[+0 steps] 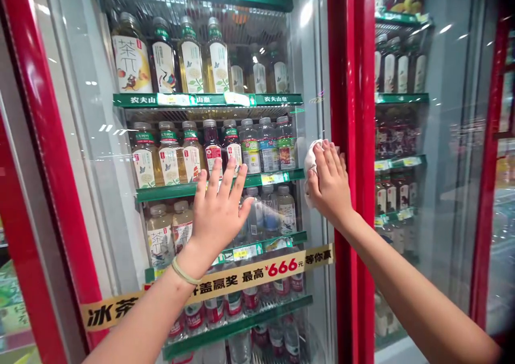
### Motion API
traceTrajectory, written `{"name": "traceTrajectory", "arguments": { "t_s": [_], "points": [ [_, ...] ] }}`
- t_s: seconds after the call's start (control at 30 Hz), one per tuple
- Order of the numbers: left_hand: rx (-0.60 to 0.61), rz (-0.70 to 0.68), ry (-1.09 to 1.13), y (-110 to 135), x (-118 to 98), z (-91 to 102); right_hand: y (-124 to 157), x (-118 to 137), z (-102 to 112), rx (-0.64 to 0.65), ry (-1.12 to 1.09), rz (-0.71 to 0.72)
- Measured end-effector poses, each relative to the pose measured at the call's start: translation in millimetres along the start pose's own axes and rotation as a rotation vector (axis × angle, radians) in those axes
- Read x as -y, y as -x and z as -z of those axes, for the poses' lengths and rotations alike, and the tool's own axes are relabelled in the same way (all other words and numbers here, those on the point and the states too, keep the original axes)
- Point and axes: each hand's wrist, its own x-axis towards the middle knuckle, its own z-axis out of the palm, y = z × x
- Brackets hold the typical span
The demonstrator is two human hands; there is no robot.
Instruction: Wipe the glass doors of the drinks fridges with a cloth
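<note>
1. Right hand [330, 184]: fingers lay nearly straight, holding a bunched white cloth [310, 157] against the glass door [310, 106], just beside the red frame [341, 58].
2. Left hand [219, 208]: fingers were spread and grasped nothing; palm faced the same pane, contact uncertain. A pale band [183, 275] circled the wrist.
3. Step, as judged: wiping near the pane's edge was in hand; a further stroke called for flat, even pressure.
4. Beyond: a printed strip [241, 283] crossed the door; bottles [191, 64] stood shelved behind.
</note>
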Motion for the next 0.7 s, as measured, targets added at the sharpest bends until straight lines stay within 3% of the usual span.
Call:
{"name": "traceTrajectory", "arguments": {
  "t_s": [0.1,0.23,0.3,0.37,0.47,0.53,0.6,0.7],
  "points": [
    [-0.017,-0.009,-0.010,1.4,-2.8,-3.2,-7.6,9.2,-3.8,-0.044,0.013,-0.058],
    [-0.033,-0.037,-0.057,1.7,2.6,-0.3,7.0,3.4,5.2,0.103,0.015,0.180],
    [-0.016,-0.087,-0.058,-0.7,11.3,6.7,9.7,-3.3,7.8,0.148,0.010,0.219],
    [0.017,-0.151,-0.044,-5.5,24.3,17.8,-0.9,-1.8,3.8,0.125,0.011,0.095],
    [0.092,-0.261,-0.049,-14.4,50.7,40.1,-29.8,22.8,-8.3,0.077,-0.011,-0.079],
    [0.094,-0.230,-0.083,-17.3,70.4,55.3,-40.9,42.9,-10.9,0.083,-0.039,-0.002],
    [0.059,-0.153,-0.131,-15.3,88.3,66.7,-39.5,50.7,-7.1,0.108,-0.061,0.174],
    [-0.033,-0.055,-0.189,-5.7,105.5,70.4,-30.6,30.4,-0.6,0.124,-0.064,0.314]
  ]
}}
